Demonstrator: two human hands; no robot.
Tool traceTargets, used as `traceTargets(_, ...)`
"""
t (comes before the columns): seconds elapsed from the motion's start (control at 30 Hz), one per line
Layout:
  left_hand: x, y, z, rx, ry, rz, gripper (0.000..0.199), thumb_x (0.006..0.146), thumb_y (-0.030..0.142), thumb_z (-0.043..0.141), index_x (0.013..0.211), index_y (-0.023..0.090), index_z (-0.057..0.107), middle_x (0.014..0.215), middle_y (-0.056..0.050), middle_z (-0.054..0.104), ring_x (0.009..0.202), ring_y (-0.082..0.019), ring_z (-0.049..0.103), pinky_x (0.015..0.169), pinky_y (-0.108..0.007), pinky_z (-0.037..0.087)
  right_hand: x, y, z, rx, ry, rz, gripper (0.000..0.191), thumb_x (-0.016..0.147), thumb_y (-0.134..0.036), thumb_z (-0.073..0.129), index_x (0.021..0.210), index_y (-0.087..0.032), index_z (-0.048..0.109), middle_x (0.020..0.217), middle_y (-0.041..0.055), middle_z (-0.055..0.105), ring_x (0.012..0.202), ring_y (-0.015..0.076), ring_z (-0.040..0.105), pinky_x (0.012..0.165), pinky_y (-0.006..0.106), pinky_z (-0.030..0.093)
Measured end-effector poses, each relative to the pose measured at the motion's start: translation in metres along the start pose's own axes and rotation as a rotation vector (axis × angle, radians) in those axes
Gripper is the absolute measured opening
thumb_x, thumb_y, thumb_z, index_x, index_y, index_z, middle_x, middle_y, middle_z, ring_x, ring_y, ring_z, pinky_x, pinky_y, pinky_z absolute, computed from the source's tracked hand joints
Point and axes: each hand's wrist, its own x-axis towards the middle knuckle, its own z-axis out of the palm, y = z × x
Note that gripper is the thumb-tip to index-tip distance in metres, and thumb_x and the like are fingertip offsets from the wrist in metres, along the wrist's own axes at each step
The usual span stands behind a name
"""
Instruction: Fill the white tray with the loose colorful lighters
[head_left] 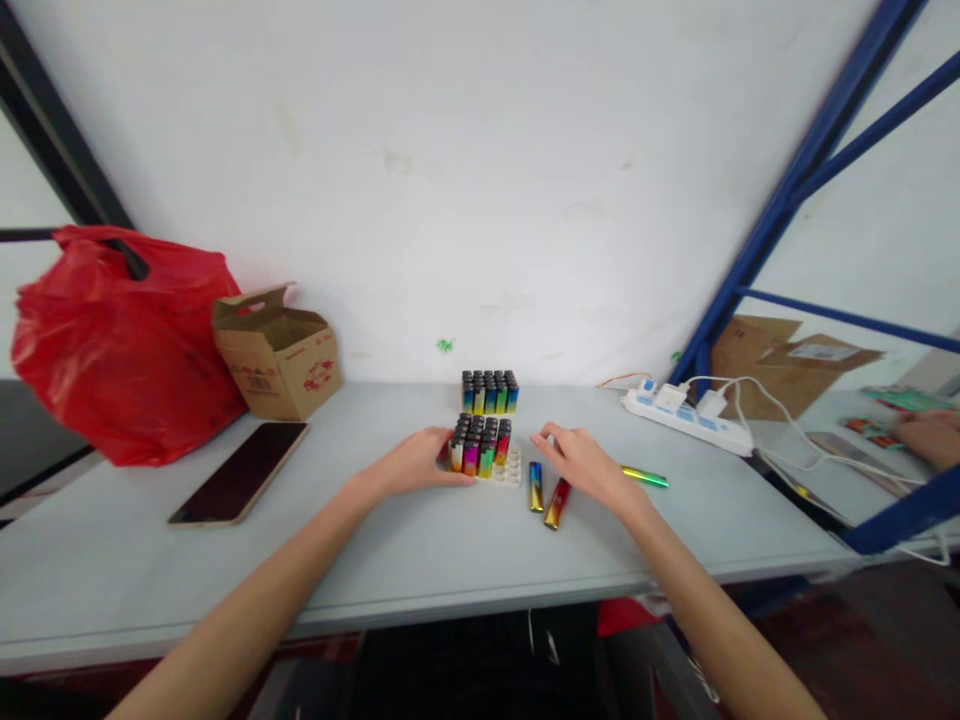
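Small workshop — steel racking point(795, 190), packing bench point(375, 560)

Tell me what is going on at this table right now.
A person sits at a grey table. The left hand rests against a white tray of colourful lighters, which has empty holes at its near right corner. The right hand hovers over three loose lighters lying flat beside the tray. A second full block of lighters stands behind, near the wall. Another person's hand shows at far right.

Red bag point(112, 345) cut by left edge, co-worker's hand point(930, 437) cut by right edge, box print point(259, 382) illegible
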Motion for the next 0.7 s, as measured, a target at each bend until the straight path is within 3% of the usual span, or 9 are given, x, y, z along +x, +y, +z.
traceTargets(0.07, 0.0, -0.001, 0.001, 0.017, 0.003, -0.014, 0.062, 0.072, 0.074, 0.077, 0.101, 0.019, 0.071, 0.088, -0.005, 0.074, 0.074, -0.023, 0.064, 0.063, -0.03, 0.044, -0.021, 0.001, 0.001, -0.034, -0.017, 0.088, 0.034, 0.111, -0.046, 0.04, 0.113, -0.02, 0.064, 0.085, 0.0064, 0.072, 0.084, 0.0234, 0.068, 0.076, 0.031, 0.041)
traceTargets(0.17, 0.0, -0.002, 0.001, 0.013, -0.01, -0.023, 0.061, 0.073, 0.072, 0.077, 0.102, 0.019, 0.071, 0.092, -0.006, 0.074, 0.077, -0.023, 0.066, 0.066, -0.03, 0.046, -0.05, -0.002, 0.009, -0.062, -0.06, 0.103, 0.025, 0.109, -0.04, 0.046, 0.112, -0.021, 0.062, 0.103, 0.0106, 0.073, 0.093, 0.0249, 0.069, 0.08, 0.032, 0.044)
traceTargets(0.3, 0.0, 0.0, 0.0, 0.017, -0.018, -0.029, 0.057, 0.073, 0.07, 0.077, 0.099, 0.019, 0.071, 0.09, -0.005, 0.074, 0.075, -0.023, 0.065, 0.065, -0.03, 0.045, -0.063, -0.005, 0.017, -0.071, -0.056, 0.119, 0.023, 0.108, -0.036, 0.047, 0.113, -0.019, 0.061, 0.112, 0.0138, 0.069, 0.1, 0.0264, 0.068, 0.086, 0.035, 0.047)
traceTargets(0.47, 0.0, 0.004, -0.001, 0.002, -0.011, -0.014, 0.06, 0.073, 0.073, 0.076, 0.098, 0.019, 0.071, 0.084, -0.003, 0.072, 0.07, -0.02, 0.061, 0.06, -0.029, 0.041, -0.042, 0.005, 0.019, -0.083, -0.012, 0.089, 0.029, 0.103, -0.023, 0.052, 0.129, -0.015, 0.061, 0.118, 0.0172, 0.069, 0.107, 0.0274, 0.066, 0.092, 0.036, 0.047)
traceTargets(0.53, 0.0, 0.004, -0.001, 0.0, -0.002, -0.017, 0.06, 0.072, 0.073, 0.076, 0.096, 0.019, 0.071, 0.083, -0.003, 0.071, 0.07, -0.02, 0.06, 0.06, -0.029, 0.04, -0.028, 0.012, 0.017, -0.034, 0.012, 0.049, 0.024, 0.102, -0.023, 0.053, 0.121, -0.014, 0.066, 0.112, 0.0163, 0.07, 0.104, 0.0269, 0.066, 0.092, 0.036, 0.047)
traceTargets(0.6, -0.001, 0.004, -0.001, -0.003, 0.0, -0.021, 0.059, 0.072, 0.072, 0.077, 0.096, 0.019, 0.071, 0.084, -0.003, 0.072, 0.071, -0.02, 0.061, 0.061, -0.029, 0.041, -0.01, 0.02, 0.012, 0.096, 0.036, -0.014, 0.022, 0.103, -0.029, 0.052, 0.105, -0.017, 0.07, 0.101, 0.0128, 0.072, 0.098, 0.0254, 0.066, 0.088, 0.035, 0.049)
traceTargets(0.7, -0.001, 0.003, -0.001, -0.005, 0.002, -0.031, 0.059, 0.072, 0.071, 0.077, 0.098, 0.019, 0.071, 0.088, -0.004, 0.073, 0.073, -0.022, 0.063, 0.063, -0.03, 0.043, 0.018, 0.031, -0.002, 0.469, 0.096, -0.034, 0.03, 0.103, -0.045, 0.051, 0.103, -0.019, 0.065, 0.093, 0.0073, 0.072, 0.08, 0.0197, 0.065, 0.074, 0.032, 0.05)
